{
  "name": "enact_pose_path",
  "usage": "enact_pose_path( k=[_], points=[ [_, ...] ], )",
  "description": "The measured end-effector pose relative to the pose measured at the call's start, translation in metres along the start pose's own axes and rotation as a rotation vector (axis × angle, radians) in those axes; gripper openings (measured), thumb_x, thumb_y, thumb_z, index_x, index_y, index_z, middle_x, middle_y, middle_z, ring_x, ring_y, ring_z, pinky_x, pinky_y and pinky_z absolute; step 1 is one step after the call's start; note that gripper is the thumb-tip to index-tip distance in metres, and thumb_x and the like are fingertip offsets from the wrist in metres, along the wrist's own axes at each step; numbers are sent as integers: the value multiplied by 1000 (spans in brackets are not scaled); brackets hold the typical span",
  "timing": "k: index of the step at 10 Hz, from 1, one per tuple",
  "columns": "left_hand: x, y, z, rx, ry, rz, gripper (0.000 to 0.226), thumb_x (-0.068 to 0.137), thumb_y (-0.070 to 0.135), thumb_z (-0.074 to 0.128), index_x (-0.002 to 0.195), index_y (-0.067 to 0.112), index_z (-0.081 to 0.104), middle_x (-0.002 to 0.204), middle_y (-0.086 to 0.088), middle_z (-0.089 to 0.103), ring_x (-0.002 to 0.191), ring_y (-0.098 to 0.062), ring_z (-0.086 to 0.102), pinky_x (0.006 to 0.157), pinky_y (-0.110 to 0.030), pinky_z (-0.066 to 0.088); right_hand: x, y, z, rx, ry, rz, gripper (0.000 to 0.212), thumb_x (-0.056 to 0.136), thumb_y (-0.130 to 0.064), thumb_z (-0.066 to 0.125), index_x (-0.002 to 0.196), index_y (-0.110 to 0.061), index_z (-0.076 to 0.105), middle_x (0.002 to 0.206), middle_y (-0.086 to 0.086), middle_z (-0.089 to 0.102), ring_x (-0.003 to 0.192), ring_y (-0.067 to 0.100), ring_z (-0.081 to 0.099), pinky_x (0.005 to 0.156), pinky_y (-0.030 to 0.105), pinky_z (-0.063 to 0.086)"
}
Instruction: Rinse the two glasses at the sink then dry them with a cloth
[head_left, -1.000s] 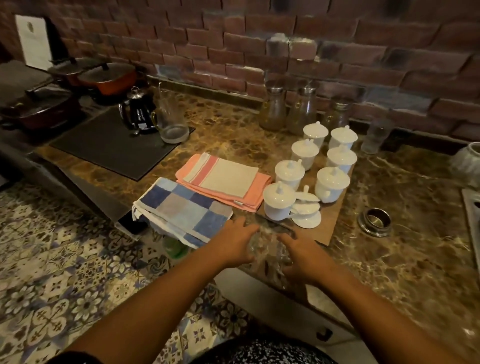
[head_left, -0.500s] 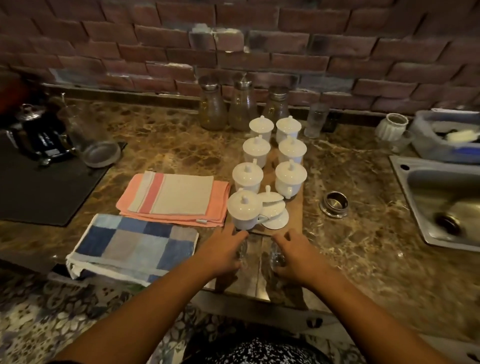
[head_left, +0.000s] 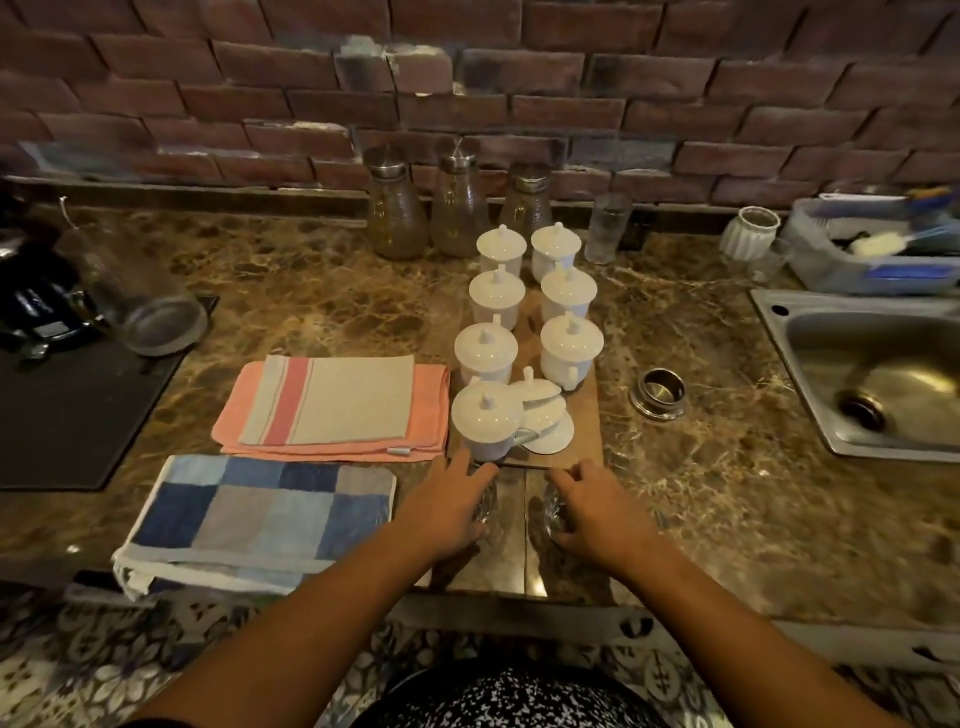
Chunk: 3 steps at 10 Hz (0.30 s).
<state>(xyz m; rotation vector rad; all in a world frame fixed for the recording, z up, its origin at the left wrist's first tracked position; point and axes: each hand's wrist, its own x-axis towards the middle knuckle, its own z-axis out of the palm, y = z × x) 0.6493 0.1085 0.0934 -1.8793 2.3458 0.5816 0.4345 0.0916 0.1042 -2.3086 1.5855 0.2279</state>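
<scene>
Left hand (head_left: 447, 506) and right hand (head_left: 597, 506), each wrapped around a clear glass at the counter's (head_left: 727, 493) front edge. The left glass (head_left: 485, 506) and right glass (head_left: 551, 512) are largely hidden by fingers and blurred; whether they stand upright cannot be told. Just behind, lidded white cups (head_left: 485, 418) on a board; checked cloth (head_left: 260, 512) left, sink (head_left: 883, 374) far right.
</scene>
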Motion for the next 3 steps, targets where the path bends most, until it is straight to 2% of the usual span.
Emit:
enact_pose_path(
  k=[2, 3],
  points=[
    [0, 4, 4, -62, 52, -23, 74, 86, 34, 74, 148, 29, 35, 155, -8, 30, 139, -33, 36, 107, -43, 43, -8, 1, 10, 110, 74, -18, 82, 86, -38, 69, 154, -26, 25, 148, 9, 35, 134, 28, 38, 106, 36, 43],
    [-9, 4, 16, -220, 134, -84, 91, 82, 34, 79, 155, 29, 25, 161, -8, 23, 146, -31, 29, 114, -40, 37, -16, 4, 10, 206, 92, 0, 93, 86, -36, 72, 159, -23, 14, 159, 11, 22, 145, 28, 27, 114, 36, 37]
  ],
)
